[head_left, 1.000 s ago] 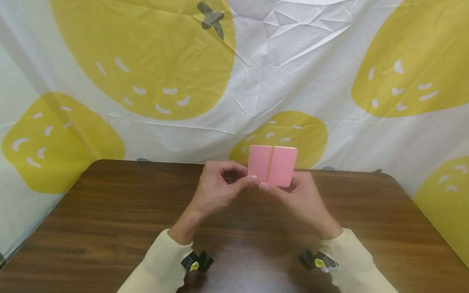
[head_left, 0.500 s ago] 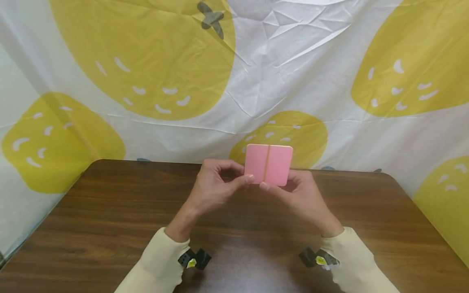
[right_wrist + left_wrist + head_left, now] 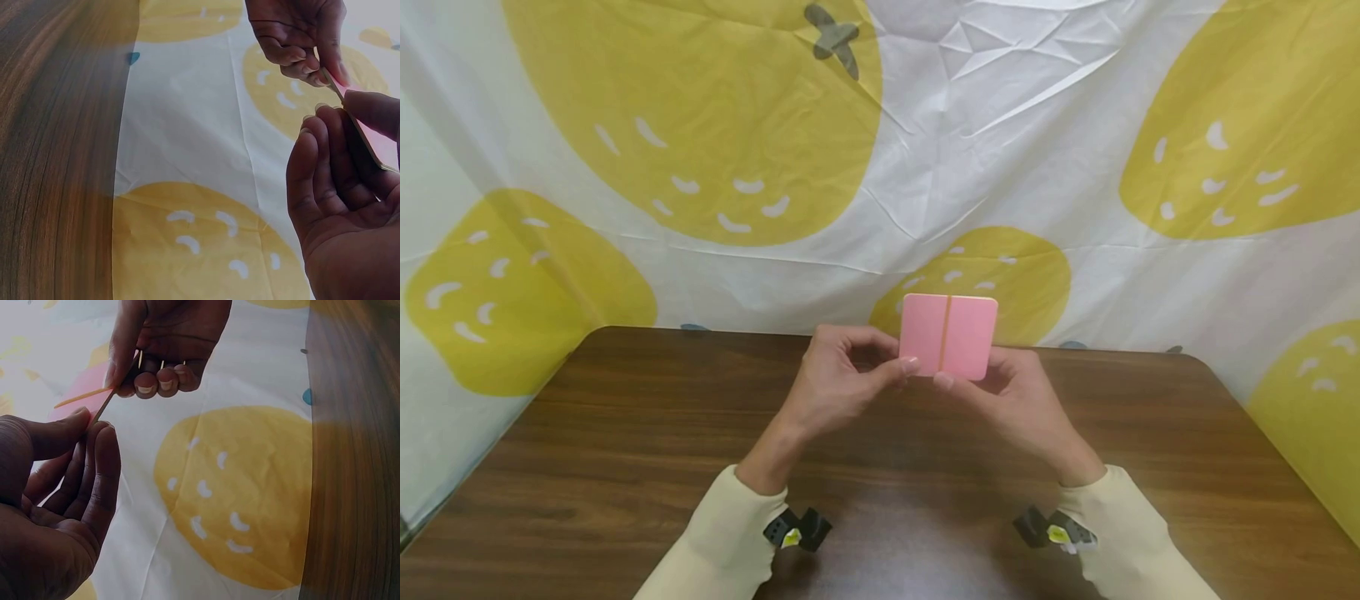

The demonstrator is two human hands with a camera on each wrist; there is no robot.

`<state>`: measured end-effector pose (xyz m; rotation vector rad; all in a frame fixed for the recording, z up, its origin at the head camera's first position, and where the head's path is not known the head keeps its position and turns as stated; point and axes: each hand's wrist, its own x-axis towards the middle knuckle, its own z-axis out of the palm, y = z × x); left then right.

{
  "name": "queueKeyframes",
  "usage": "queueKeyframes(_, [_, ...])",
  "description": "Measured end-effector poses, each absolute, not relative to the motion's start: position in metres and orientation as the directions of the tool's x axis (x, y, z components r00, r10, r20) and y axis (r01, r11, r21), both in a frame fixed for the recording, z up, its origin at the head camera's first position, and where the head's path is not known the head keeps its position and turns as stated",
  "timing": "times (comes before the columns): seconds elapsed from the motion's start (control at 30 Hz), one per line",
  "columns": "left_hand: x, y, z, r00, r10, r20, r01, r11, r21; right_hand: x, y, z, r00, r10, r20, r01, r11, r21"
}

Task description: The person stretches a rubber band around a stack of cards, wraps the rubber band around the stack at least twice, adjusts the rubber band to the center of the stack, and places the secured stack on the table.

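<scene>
A small pink square pad [image 3: 972, 337] with rounded corners stands upright in the head view, above the far part of the table. Down its middle runs a narrow tan band [image 3: 946, 335], which looks like a rubber band. My left hand [image 3: 833, 383] pinches the pad's lower left corner, thumb on the near face. At the bottom edge, right of the band, my right hand [image 3: 1030, 404] pinches it too. Both wrist views show the pad thin and edge-on, with fingers curled behind it. Its far face is mostly hidden.
Beneath the hands lies a dark brown wooden table [image 3: 662, 450]. A white cloth [image 3: 970, 150] printed with large yellow fruit hangs right behind the far edge. Each sleeved wrist carries a small black camera mount [image 3: 797, 529].
Over the last second both hands have shifted the pink pad slightly left and a touch higher. In the latest half second it has stayed almost still. Both grips look unchanged.
</scene>
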<state>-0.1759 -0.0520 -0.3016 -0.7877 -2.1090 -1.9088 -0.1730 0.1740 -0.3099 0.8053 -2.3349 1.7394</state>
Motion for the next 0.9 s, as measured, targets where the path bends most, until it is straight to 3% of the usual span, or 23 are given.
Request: queueKeyframes(0.9, [-0.1756, -0.0524, -0.3013, -0.844, 0.271, 0.462, 0.486, 0.025, 0.873, -0.1727, 0.1736, -0.3120, -0.838, -0.355, 0.414, -0.511, 0.245, -0.824])
